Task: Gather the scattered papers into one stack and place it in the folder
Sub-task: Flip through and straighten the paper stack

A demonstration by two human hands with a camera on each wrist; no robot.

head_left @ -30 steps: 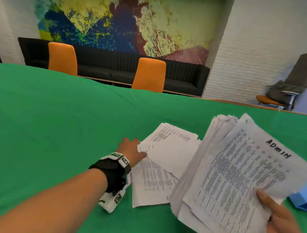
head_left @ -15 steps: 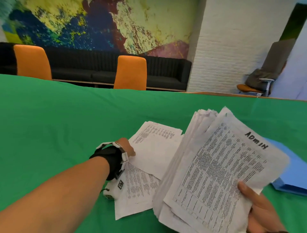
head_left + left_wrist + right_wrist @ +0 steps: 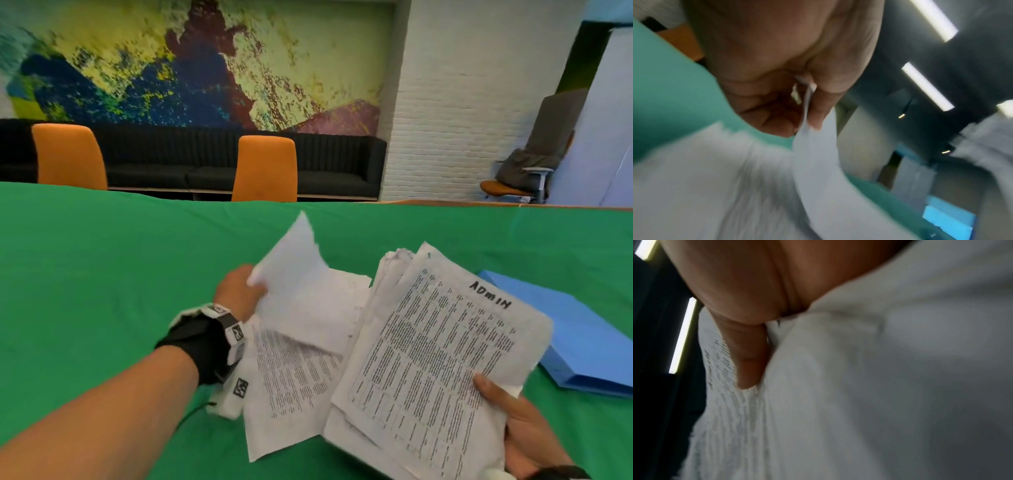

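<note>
Left hand (image 3: 239,291) pinches one loose sheet (image 3: 301,291) at its edge; left wrist view shows thumb and fingers (image 3: 818,104) pressed together on the paper. The sheet is lifted, its far corner pointing up, above the green table (image 3: 102,274).

Right hand (image 3: 520,428) holds the stack (image 3: 428,359) at its near right corner, thumb on top of the printed top page marked "ADMIN", the other fingers hidden beneath. The stack is tilted, raised off the table.

Left of the stack, another printed sheet (image 3: 291,383) lies flat on the table, partly under the lifted sheet and the stack's edge. More paper (image 3: 349,284) lies behind the lifted sheet.

Blue folder (image 3: 582,335) lies closed on the table, just right of the stack.

Beyond the stack, across the table: two orange chairs (image 3: 265,168), a dark sofa (image 3: 171,161).
</note>
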